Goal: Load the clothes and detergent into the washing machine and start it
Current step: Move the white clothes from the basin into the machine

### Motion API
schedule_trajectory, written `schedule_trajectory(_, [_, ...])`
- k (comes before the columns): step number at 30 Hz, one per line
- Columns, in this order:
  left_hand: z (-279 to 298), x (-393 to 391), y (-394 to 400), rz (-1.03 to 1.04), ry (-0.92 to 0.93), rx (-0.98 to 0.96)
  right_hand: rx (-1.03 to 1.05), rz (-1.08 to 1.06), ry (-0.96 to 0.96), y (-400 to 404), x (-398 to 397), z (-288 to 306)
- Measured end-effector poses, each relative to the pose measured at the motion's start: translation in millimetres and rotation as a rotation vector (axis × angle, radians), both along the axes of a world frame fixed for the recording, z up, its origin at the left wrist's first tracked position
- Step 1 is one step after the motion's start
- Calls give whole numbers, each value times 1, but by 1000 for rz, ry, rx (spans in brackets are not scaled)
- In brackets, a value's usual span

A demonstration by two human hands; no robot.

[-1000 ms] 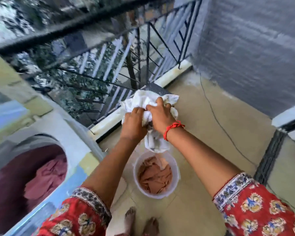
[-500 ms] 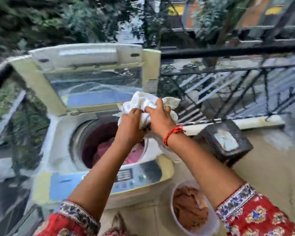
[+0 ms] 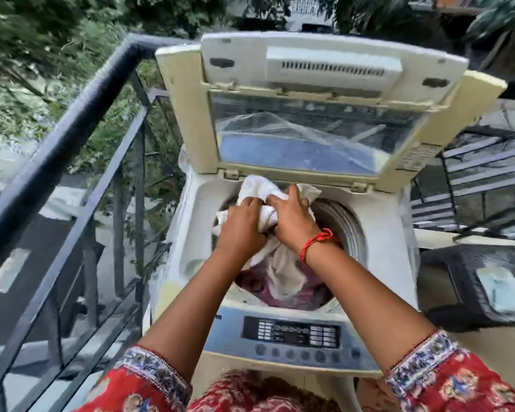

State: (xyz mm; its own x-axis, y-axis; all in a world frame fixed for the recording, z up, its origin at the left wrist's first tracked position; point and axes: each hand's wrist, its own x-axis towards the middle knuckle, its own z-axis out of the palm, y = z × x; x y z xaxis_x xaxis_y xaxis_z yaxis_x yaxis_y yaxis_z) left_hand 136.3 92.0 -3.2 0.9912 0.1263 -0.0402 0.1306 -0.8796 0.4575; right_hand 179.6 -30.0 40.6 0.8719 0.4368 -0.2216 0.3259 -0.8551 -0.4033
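Note:
A cream top-loading washing machine [image 3: 399,263] stands in front of me with its lid [image 3: 309,114] raised. Both hands hold a bunched white cloth [image 3: 259,188] right over the drum opening. My left hand [image 3: 241,224] grips its left side, and my right hand [image 3: 292,215], with a red thread on the wrist, grips its right side. The cloth's lower end hangs into the drum. Pink clothes [image 3: 280,292] lie at the bottom of the drum. The control panel [image 3: 292,334] with a row of buttons faces me below my forearms.
A black metal balcony railing [image 3: 72,129] runs along the left, close to the machine. A dark box-like object [image 3: 482,286] sits on the floor to the right. More railing [image 3: 473,179] stands behind it. Trees lie beyond.
I have turned from the bucket on the floor to face the machine, and both hands have carried the white cloth down over the drum opening.

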Motion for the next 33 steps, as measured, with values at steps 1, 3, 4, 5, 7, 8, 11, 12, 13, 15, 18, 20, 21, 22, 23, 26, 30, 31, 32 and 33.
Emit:
schedule_trajectory(1, [-10, 1, 3, -11, 36, -16, -18, -2, 13, 4, 2, -15])
schedule_trajectory(3, [-27, 0, 7, -32, 100, -61, -72, 4, 50, 7, 5, -41])
schedule_trajectory(4, [-34, -1, 8, -51, 130, -79, -104, 12, 76, 6, 6, -50])
schedule_trajectory(5, [-39, -1, 8, -71, 152, -96, -132, 21, 104, 6, 6, -59])
schedule_trajectory(7, [-50, -1, 6, -110, 197, -111, -141, 19, 135, 3, 7, -71])
schedule_trajectory(8, [-53, -1, 5, -118, 222, -114, -136, 9, 142, 1, 6, -75])
schedule_trajectory(11, [-60, 3, 1, -103, 291, -111, -122, -17, 141, -5, 4, -83])
schedule_trajectory(12, [-61, 4, -2, -116, 302, -93, -114, -28, 132, -8, 3, -83])
schedule_trajectory(13, [-60, 6, -5, -134, 306, -69, -102, -39, 116, -12, 3, -83])
schedule_trajectory(15, [-56, 9, -12, -166, 302, -35, -90, -55, 93, -21, 3, -80])
schedule_trajectory(18, [-48, 15, -33, -209, 277, -8, -68, -101, 46, -44, -1, -74])
schedule_trajectory(20, [-41, 17, -54, -256, 256, -11, -47, -152, 20, -64, -6, -68])
schedule_trajectory(21, [-37, 17, -68, -290, 246, -10, -42, -183, 8, -78, -10, -64])
schedule_trajectory(22, [-32, 16, -84, -323, 233, -9, -45, -215, -1, -94, -14, -58])
schedule_trajectory(23, [-27, 14, -102, -347, 216, -13, -49, -245, -12, -112, -20, -53])
schedule_trajectory(26, [-12, 6, -159, -408, 153, -40, -29, -352, -57, -170, -42, -36])
schedule_trajectory(30, [3, -15, -247, -541, 83, -8, -31, -493, -90, -256, -84, -19])
schedule_trajectory(31, [7, -23, -270, -573, 52, -8, -38, -530, -101, -278, -97, -16])
schedule_trajectory(32, [11, -33, -293, -601, 29, -4, -52, -564, -115, -300, -109, -14])
schedule_trajectory(33, [14, -43, -317, -626, 11, 10, -71, -595, -131, -321, -122, -15])
